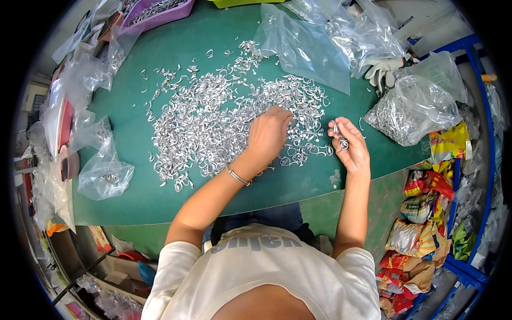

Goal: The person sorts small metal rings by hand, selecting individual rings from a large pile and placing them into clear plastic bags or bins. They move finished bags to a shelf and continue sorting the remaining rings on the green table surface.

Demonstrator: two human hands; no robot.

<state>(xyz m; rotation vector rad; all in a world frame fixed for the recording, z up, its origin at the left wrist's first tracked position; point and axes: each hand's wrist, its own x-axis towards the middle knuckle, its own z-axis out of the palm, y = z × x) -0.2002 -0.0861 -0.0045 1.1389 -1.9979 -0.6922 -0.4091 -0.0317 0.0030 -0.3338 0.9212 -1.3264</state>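
Note:
A wide heap of small silver ring-shaped metal pieces [208, 122] spreads over the green table [122, 205]. Over the right part of this heap is my left hand [269, 133], its fingers bent together and pointing down among the pieces. Whatever they pinch is hidden. Just off the heap's right edge, my right hand [353, 152] is turned palm up with curled fingers. A few silver rings [343, 143] show in it, between the fingers and on the palm.
Clear plastic bags [314, 56] lie at the far right, near a white glove [383, 72]. A bag of metal pieces [408, 114] stands at the right edge. Further back is a purple basket [160, 13]; a smaller bag [106, 178] lies left. Blue shelving [472, 80] stands right.

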